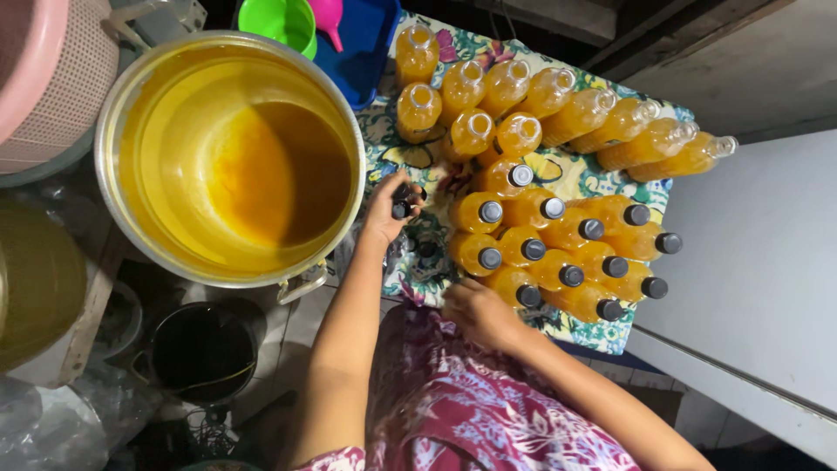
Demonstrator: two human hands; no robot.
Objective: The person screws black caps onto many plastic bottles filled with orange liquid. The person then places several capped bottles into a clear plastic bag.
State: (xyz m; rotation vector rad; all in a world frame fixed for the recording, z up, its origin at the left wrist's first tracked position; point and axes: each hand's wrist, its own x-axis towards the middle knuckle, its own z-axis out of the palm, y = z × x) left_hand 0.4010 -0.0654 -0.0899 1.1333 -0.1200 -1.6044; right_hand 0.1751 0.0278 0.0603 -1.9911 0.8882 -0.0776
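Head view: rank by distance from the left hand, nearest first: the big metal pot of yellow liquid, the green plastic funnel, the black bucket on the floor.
1. Big metal pot of yellow liquid: its rim lies just left of the left hand.
2. Black bucket on the floor: below and to the left.
3. Green plastic funnel: at the top edge.

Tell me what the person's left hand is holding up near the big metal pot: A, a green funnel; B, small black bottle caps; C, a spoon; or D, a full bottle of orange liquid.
B: the left hand is raised beside the metal pot with small black caps in its fingers, like those on the capped orange bottles nearby.
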